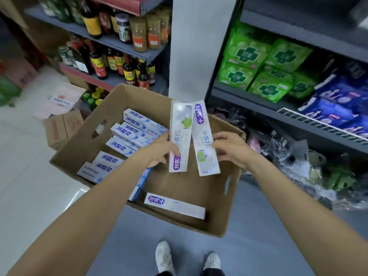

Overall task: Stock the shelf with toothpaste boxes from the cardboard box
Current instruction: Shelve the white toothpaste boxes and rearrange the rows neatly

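Our left hand and right hand each pinch a long white toothpaste box above the open brown cardboard box, both pointing near twelve o'clock.

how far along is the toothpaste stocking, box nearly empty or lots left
Done: the right half of the cardboard box is mostly bare. In hand: the left hand and right hand each hold a purple-logo box. Left: one purple-logo box and a row of blue boxes.
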The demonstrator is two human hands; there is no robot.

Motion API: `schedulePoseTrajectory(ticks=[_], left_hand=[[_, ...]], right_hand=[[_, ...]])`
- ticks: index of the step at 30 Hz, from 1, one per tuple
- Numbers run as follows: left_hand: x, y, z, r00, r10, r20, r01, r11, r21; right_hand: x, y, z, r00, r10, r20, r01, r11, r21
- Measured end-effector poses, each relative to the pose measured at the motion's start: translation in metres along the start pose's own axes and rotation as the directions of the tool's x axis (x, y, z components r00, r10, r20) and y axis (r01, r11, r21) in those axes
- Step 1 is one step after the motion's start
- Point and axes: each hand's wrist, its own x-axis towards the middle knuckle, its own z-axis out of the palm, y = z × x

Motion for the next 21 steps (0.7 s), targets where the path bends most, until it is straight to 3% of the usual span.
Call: schedulePoseTrajectory(ticks=[3,7,11,17,21], left_hand=[[0.002,0.035,0.028,0.99,0.094,0.104,-0.08,0.987,-0.136],[0.005,0.089,0.077,0.96,0.21,0.184,-0.182,0.971,-0.157],[0.014,0.142,0.146,0.93,0.343,0.129,-0.313,0.926,-0.21],[0.045,0.227,0.258,0.821,0.571,-0.01,-0.571,0.821,0.01],[0.065,0.273,0.327,0.719,0.682,-0.135,-0.66,0.73,0.175]], right_hand=[[-0.016,-0.025,-0.018,0.996,-0.063,-0.069,0.074,0.984,0.164],[-0.033,-0.056,-0.064,0.964,-0.162,-0.209,0.2,0.964,0.178],[-0.049,-0.078,-0.121,0.893,-0.252,-0.373,0.351,0.908,0.227],[-0.071,-0.101,-0.245,0.757,-0.439,-0.485,0.518,0.855,0.035],[-0.081,-0.106,-0.34,0.666,-0.546,-0.508,0.462,0.837,-0.294]])
